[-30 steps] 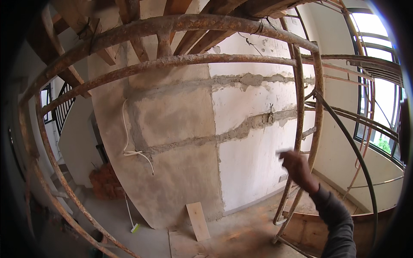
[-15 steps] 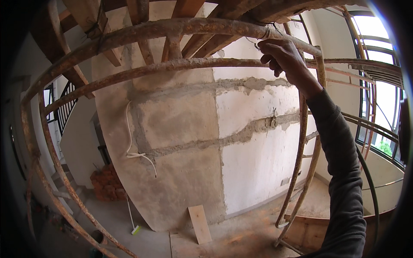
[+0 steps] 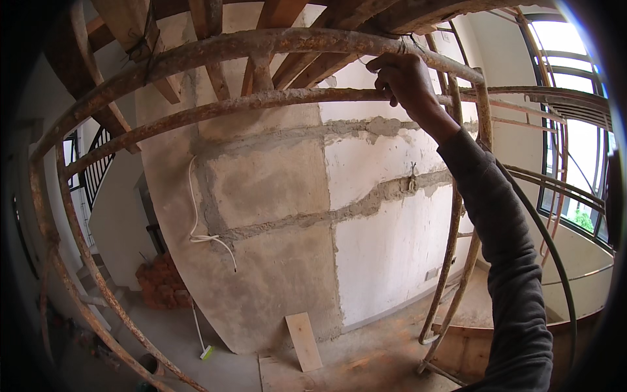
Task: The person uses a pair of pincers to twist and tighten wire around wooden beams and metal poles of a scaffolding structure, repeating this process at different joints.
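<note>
My right hand (image 3: 406,77) reaches up, a dark sleeve on its arm, to the upper rusty scaffold pipe (image 3: 307,40). Its fingers are bent and pinched on a thin wire, whose end sticks out at the fingertips. Dark tie wire (image 3: 403,46) loops round the pipe just above the hand, where a timber meets it. Below the fingers runs a second rusty pipe (image 3: 281,98), partly covered by the hand. My left hand is out of view.
Wooden beams (image 3: 210,46) cross overhead. A dark hose (image 3: 545,238) hangs beside my right arm. Ahead stands a patched wall with a loose white cable (image 3: 194,196). Down on the floor are a board (image 3: 304,342), a brick pile (image 3: 162,284) and a broom (image 3: 206,351).
My right hand and forearm have shifted left along the upper pipe, the fingers still pinched. More of the hose shows beside the arm.
</note>
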